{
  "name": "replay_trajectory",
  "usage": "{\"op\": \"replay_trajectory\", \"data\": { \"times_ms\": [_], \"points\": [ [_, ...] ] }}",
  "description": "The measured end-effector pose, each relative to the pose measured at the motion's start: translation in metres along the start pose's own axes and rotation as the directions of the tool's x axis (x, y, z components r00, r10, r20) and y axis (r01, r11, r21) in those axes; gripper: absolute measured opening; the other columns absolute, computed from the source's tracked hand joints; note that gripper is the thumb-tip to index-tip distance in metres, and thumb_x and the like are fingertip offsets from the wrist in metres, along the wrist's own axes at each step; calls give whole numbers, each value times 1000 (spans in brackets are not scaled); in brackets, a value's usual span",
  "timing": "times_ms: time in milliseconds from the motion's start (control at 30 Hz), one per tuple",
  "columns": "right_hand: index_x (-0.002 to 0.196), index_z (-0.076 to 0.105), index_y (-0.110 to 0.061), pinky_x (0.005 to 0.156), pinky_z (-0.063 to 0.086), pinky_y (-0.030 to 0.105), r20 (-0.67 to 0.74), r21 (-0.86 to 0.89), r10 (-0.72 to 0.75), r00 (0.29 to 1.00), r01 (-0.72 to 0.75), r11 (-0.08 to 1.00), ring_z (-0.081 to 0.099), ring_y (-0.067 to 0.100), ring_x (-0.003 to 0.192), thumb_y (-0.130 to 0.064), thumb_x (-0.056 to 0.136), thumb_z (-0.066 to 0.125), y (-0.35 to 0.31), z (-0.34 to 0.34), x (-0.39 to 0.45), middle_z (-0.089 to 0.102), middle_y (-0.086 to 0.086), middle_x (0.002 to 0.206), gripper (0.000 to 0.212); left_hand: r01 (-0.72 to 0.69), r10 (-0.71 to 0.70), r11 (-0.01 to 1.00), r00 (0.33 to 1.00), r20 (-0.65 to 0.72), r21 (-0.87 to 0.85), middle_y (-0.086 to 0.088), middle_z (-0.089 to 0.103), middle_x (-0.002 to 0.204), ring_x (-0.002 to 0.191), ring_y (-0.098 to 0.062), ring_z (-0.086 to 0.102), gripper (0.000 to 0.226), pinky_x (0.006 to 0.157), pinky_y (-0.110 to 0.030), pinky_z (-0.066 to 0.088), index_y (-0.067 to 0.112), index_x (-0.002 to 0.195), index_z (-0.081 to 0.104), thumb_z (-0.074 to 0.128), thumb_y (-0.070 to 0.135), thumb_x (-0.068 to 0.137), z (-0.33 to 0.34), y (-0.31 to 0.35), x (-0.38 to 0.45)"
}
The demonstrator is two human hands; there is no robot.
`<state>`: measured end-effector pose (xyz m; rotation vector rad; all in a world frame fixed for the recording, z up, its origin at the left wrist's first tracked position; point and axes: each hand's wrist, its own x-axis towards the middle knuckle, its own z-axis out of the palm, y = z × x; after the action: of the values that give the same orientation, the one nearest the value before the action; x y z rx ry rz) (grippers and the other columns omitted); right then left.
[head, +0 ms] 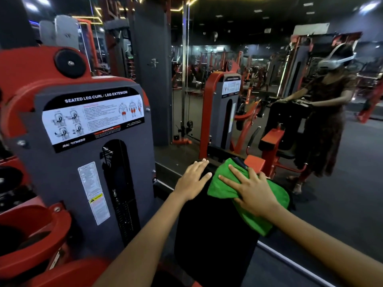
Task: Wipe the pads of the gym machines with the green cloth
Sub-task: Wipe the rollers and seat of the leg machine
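Note:
A black back pad of the seated leg curl machine stands upright in front of me, lower centre. The green cloth lies bunched over the pad's top right edge. My right hand presses flat on the cloth with fingers spread. On the pad's top left edge rests my left hand, fingers straight, touching the bare pad just beside the cloth. Part of the cloth is hidden under my right hand.
The machine's grey weight-stack housing with an instruction label stands close on the left, with red frame parts at lower left. A wall mirror right behind the pad reflects the gym, the machine and a person wearing a headset.

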<state>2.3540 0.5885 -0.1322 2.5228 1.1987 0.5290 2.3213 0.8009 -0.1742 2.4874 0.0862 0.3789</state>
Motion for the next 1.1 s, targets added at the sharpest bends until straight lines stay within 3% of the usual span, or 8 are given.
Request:
{"op": "replay_trajectory", "data": {
  "times_ms": [67,200,367,500,633,800,1000,1100],
  "points": [
    [148,-1,-47,94,35,46,33,64,-4,999,2,998,34,35,128,-53,91,46,-8,-7,23,7,2,160,74,-14,14,1000,1000,-21,4,12,17,157,145,-10,8,53,114,-32,16,27,150,22,34,41,101,2,-1,-3],
    [147,-4,-47,97,35,45,84,58,-28,996,23,998,31,35,132,-53,92,45,-2,-13,27,3,2,160,74,-26,24,995,999,22,96,18,2,158,145,-5,-2,61,116,-52,15,31,152,8,29,51,99,4,-2,-9],
    [139,41,-37,67,51,51,-51,-70,-46,998,42,997,60,45,100,-50,47,87,7,6,-19,51,10,140,103,-57,38,969,996,81,241,13,-26,154,142,-10,-25,108,112,-57,-6,24,149,-15,25,87,71,20,-4,-19],
    [141,38,-39,69,48,51,-46,-14,60,997,-61,998,57,45,101,-53,58,81,-6,7,4,49,11,141,95,-54,56,983,998,-6,173,12,-35,149,139,-10,-31,115,113,-48,-12,24,144,-25,11,93,60,42,-12,-26],
    [147,-7,-45,96,32,47,-8,15,43,999,-43,999,32,38,130,-55,90,45,-17,1,33,8,5,160,78,-3,6,1000,994,-106,25,15,-38,146,139,-5,-28,109,114,-38,-13,29,140,-27,21,91,64,63,-19,-34],
    [141,45,-31,87,37,61,-159,-98,-9,987,-7,995,43,47,117,-47,56,84,-22,27,2,42,12,147,94,162,-161,984,987,-17,76,-1,-37,148,140,-14,-29,138,118,-49,-3,12,140,-29,41,92,52,88,-43,-59],
    [143,40,-34,91,35,62,-169,-150,89,982,-115,982,45,50,120,-67,67,67,-54,25,51,38,12,150,88,259,-262,964,962,77,54,0,-41,147,142,-26,-24,144,114,-53,6,15,137,-35,72,69,57,101,-51,-66],
    [145,37,-32,100,24,62,-131,-255,-3,991,-30,967,34,49,130,-72,75,54,-67,35,67,31,9,153,82,271,-274,961,957,94,51,-2,-32,153,144,-25,-21,139,114,-55,8,12,147,-22,74,65,61,100,-50,-66]
  ]
}}
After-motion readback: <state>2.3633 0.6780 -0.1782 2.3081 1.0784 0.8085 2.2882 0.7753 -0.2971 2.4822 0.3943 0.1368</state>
